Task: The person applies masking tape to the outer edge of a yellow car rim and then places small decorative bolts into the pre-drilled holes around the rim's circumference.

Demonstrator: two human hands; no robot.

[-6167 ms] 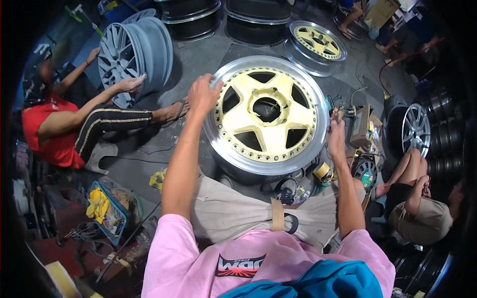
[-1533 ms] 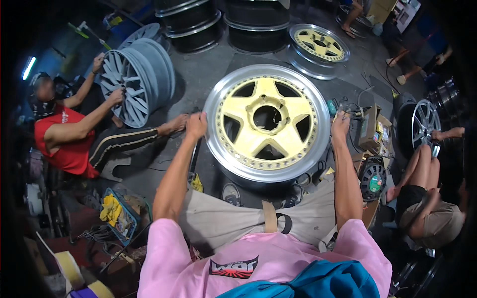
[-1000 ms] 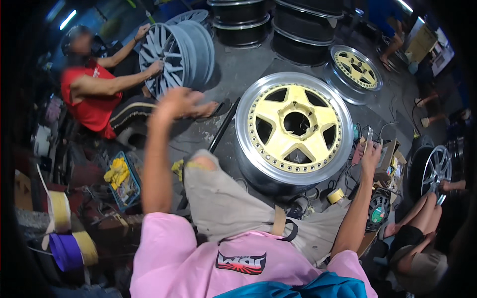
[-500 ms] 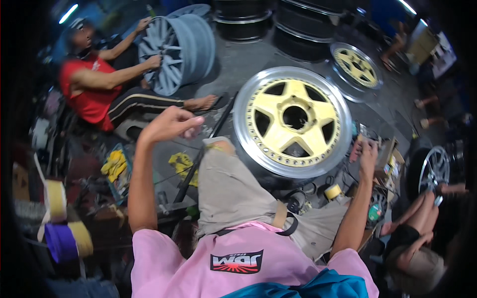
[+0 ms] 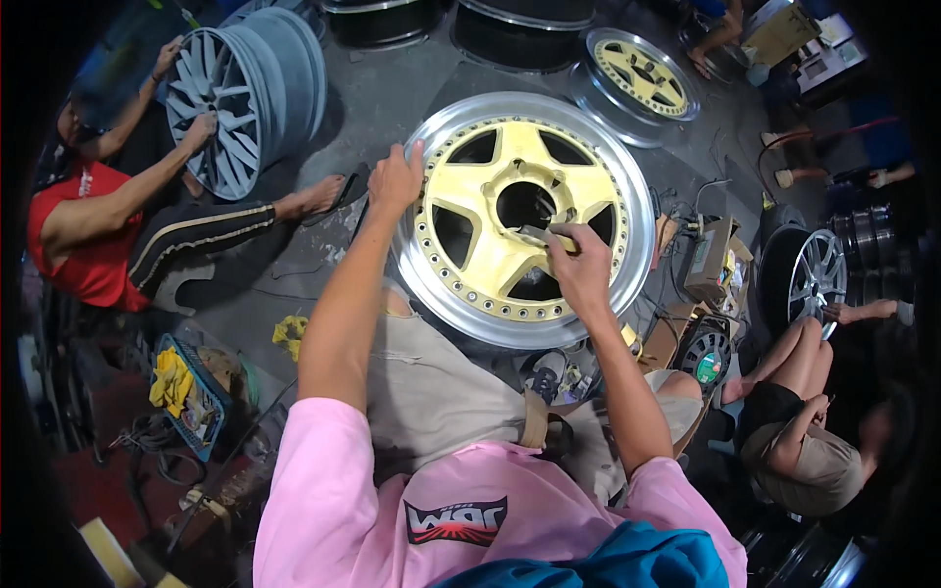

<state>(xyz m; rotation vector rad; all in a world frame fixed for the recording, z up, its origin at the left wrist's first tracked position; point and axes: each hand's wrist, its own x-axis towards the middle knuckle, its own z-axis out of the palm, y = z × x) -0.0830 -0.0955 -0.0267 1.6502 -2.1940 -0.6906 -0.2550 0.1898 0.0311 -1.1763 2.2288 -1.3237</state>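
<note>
In front of me lies a large wheel rim (image 5: 630, 235) with a pale yellow five-spoke face and a polished silver lip ringed by bolts. My left hand (image 5: 394, 181) rests on the lip at the left, fingers stretched out and holding nothing. Over the lower right of the centre hole, my right hand (image 5: 580, 260) is closed on a small flat tool (image 5: 532, 233). Its greyish end points left at the edge of the hole; the fingers hide the rest, so its exact kind is unclear.
A person in red (image 5: 93, 235) at the left grips a grey multi-spoke wheel (image 5: 284, 83). Beyond mine lies a smaller yellow-faced wheel (image 5: 642, 73). Cardboard boxes (image 5: 714, 257) and cables lie at the right, near another seated person (image 5: 809, 451). A blue basket (image 5: 211, 436) holds yellow cloth.
My left hand has come from the air onto the silver lip. My right hand has moved left, from beside the wheel to its centre, with the tool. The view has shifted.
</note>
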